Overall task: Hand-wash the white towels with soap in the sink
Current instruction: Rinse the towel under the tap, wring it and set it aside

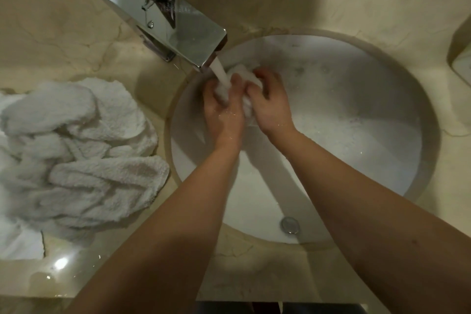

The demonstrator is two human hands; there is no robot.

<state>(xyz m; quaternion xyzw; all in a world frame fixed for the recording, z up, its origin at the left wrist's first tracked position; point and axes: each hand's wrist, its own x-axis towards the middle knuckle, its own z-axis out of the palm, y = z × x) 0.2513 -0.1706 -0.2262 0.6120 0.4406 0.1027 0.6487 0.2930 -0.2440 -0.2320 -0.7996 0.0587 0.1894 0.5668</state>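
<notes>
Water (221,76) runs from the square chrome faucet (163,18) in a steady stream and falls on a small white towel (246,76), which is bunched up over the far left part of the round white sink (356,99). Both hands meet there, under the spout. The left hand (224,109) has its fingers curled around the left side of the wet cloth, and the stream lands just at its fingertips. The right hand (271,102) grips the other side of the same towel, fingers bent over the top of it, thumb toward the left hand. The two hands are close together, almost touching, with the cloth squeezed between them. Small drops shine on the backs of the hands and on the wrists.

The basin holds some foam on its right wall. The metal drain (290,225) sits at the near side of the bowl, partly between the two forearms.

On the beige marble counter (305,2), left of the sink, lies a pile of white towels (76,150), crumpled and loosely heaped, its edge reaching near the sink rim. At the far right edge of the counter one more object shows, but I cannot tell what it is.
</notes>
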